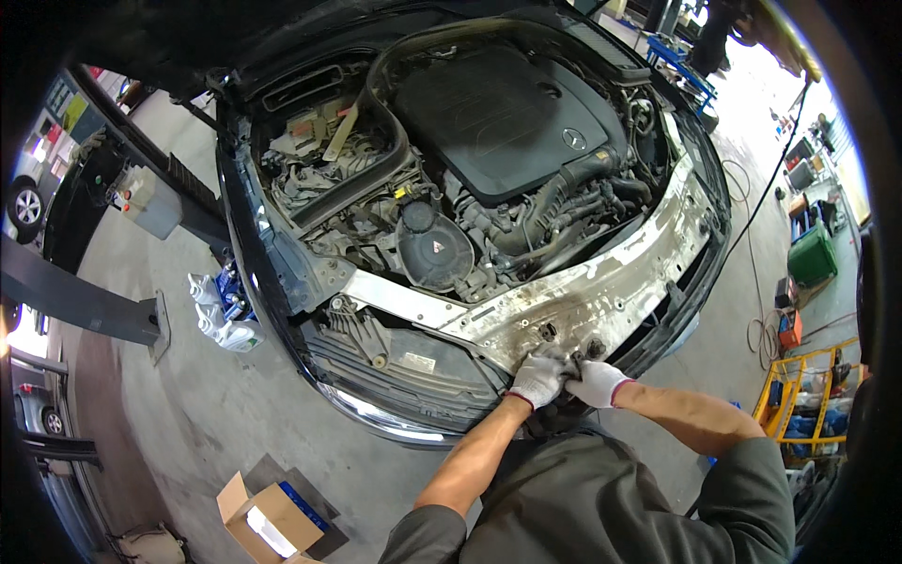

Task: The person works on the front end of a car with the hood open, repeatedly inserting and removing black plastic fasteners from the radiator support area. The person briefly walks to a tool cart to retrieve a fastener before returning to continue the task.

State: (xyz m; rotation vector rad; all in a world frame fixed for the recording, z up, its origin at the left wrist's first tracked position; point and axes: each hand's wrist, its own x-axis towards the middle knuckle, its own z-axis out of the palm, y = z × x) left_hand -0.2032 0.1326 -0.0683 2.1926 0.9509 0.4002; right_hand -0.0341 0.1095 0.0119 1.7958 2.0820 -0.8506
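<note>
Both my hands wear white work gloves and meet at the front edge of a car's open engine bay. My left hand (pixel 537 379) is closed at the bare metal front panel (pixel 625 268), its fingers curled around a small dark part. Close beside it, my right hand (pixel 596 384) is also closed, fingertips pressed toward the same spot. What exactly they grip is too small and partly covered to make out. A dark round fitting (pixel 594 349) sits in the panel just beyond the right hand. Left of my hands lies the headlight (pixel 413 362).
A black engine cover (pixel 507 122) fills the bay's middle. The raised hood (pixel 188 33) hangs overhead. On the floor stand an open cardboard box (pixel 272 522) and white bottles (pixel 221 320). A lift post (pixel 75 287) rises at left; a yellow rack (pixel 799 395) stands at right.
</note>
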